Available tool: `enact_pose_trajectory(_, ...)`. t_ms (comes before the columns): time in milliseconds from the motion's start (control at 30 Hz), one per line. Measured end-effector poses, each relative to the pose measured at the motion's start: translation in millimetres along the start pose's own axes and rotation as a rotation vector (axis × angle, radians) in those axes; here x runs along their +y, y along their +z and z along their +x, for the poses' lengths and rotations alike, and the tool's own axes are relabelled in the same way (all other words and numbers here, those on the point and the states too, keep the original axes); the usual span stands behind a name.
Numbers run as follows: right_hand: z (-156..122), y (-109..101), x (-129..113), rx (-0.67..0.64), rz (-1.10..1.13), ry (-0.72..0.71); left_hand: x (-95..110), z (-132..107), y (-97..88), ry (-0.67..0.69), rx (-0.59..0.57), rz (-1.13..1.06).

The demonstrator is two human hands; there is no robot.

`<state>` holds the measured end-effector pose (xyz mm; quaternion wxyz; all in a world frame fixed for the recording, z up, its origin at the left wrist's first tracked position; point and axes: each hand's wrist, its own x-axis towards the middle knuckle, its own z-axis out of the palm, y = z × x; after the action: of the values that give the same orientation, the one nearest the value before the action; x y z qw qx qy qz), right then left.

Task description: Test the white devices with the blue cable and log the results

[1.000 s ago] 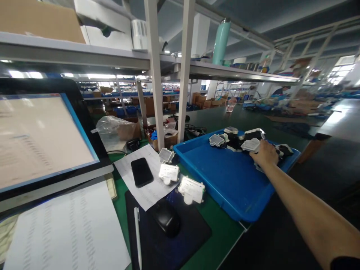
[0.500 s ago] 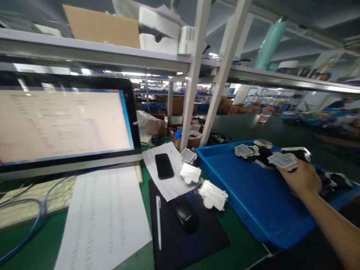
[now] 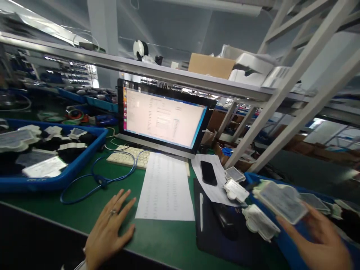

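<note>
The flat white module (image 3: 281,201) is up in the air over the near left corner of the right blue tray (image 3: 284,245), tilted. The right hand (image 3: 323,245) holds it with its fingers (image 3: 289,229) under the near edge. The picture is blurred there, so how firmly they grip cannot be told. A hold this far out on one edge looks weak. If the module tips, it could slide off the fingers and land on the cased module (image 3: 260,222) lying just below it at the tray's edge, or on the dark mouse (image 3: 225,221) beside that. Two more cased modules (image 3: 235,189) lie on the loose sheet near the black phone (image 3: 208,172). A low sweep of the hand across them could knock one onto the phone or drag the sheet. A pen (image 3: 201,210) lies on the mouse mat (image 3: 222,243) and would roll if bumped. The left hand (image 3: 108,230) lies flat on the green worktop (image 3: 84,210) with its fingers spread wide and holding nothing. It lies beside the printed list (image 3: 165,185), and a push from it could shift that paper. Farther left, a blue cable (image 3: 98,180) loops loosely from the keyboard (image 3: 132,157) below the monitor (image 3: 164,118), near the left blue tray (image 3: 56,182). A sleeve or wrist could snag it.
</note>
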<state>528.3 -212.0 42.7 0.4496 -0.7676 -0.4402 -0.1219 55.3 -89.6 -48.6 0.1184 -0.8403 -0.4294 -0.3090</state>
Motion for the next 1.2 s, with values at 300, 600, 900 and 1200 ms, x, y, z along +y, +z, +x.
enact_pose_trajectory(300, -95.2, 105.8, -177.4, -0.892, 0.511, -0.550, -4.1, 23.6, -30.0, 0.055, -0.170, -0.463)
enact_pose_trajectory(600, -109.3, 153.7, -251.2, -0.981, 0.617, -0.823, -37.3, 14.5, -51.8, -0.028, -0.206, -0.578)
enact_pose_trajectory(900, -127.2, 180.4, -238.3, -0.681, 0.593, -0.560, -34.4, 0.3, -58.5, -0.440, -0.107, -0.170)
enact_pose_trajectory(1200, -158.7, 155.5, -188.4, -0.530, 0.626, -0.264, -32.4, 7.5, -38.4, -0.389, -0.234, -0.080)
